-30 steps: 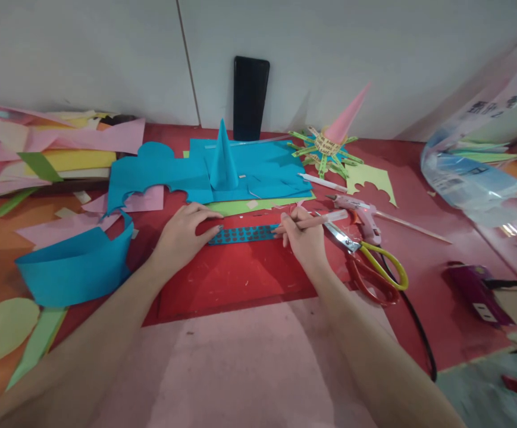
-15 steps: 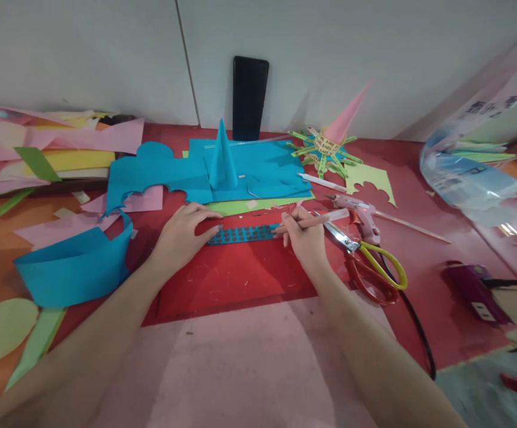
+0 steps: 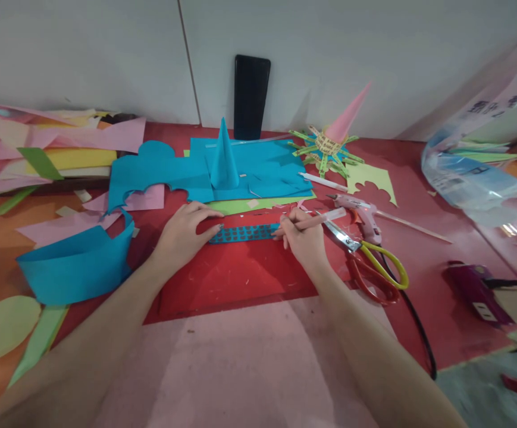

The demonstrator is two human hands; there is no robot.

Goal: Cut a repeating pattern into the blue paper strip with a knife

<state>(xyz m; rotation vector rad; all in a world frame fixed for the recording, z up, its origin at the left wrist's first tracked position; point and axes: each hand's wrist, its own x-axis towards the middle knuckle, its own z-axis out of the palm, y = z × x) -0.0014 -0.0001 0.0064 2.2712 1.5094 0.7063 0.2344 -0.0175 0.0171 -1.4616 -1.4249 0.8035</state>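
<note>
A narrow blue paper strip [image 3: 244, 233] covered with rows of small dark curved marks lies on the red sheet [image 3: 235, 270]. My left hand [image 3: 184, 232] holds its left end down, the thumb on the strip and the fingers bent just beyond it. In my right hand [image 3: 303, 235], closed in a writing grip, is a pen [image 3: 320, 220] with a pale pink barrel. Its tip is at the strip's right end, mostly hidden by my fingers. A blue paper cone [image 3: 225, 160] stands behind the strip on blue paper sheets [image 3: 267, 160].
Scissors [image 3: 360, 249] and a pink glue gun [image 3: 359, 214] lie right of my right hand. A pink-coned paper figure [image 3: 329, 142] and a phone [image 3: 251, 98] are at the back. Left are a curved blue paper band [image 3: 75, 261] and piled paper [image 3: 62, 142]. A purple power strip [image 3: 476, 294] sits far right.
The pen has shifted slightly in my right hand, and a few more dark marks seem to show near the strip's right end. My left hand stays in place.
</note>
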